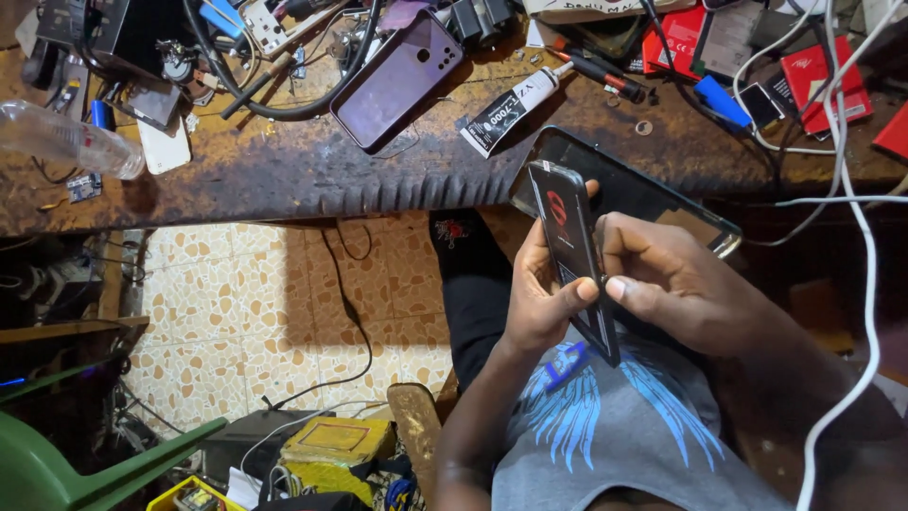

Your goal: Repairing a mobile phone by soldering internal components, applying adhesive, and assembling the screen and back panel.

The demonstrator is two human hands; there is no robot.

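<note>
A slim black rectangular packet or cover with a red mark [569, 248] stands upright between both hands, over my lap. My left hand [541, 301] grips its left edge, thumb pressed on its lower face. My right hand [679, 282] pinches the right edge with thumb and fingers. Just behind them a black phone [653, 194] lies screen-up, half over the bench's front edge. Whether the held piece touches that phone is unclear.
The worn wooden bench [284, 170] carries a purple phone [397, 80], a white glue tube [509, 109], a clear plastic bottle [66, 140], a screwdriver [605, 74], red boxes [823, 80], cables and parts. A white cable [865, 312] hangs at right. Below are a tiled floor, a green chair [66, 468] and a yellow box [333, 443].
</note>
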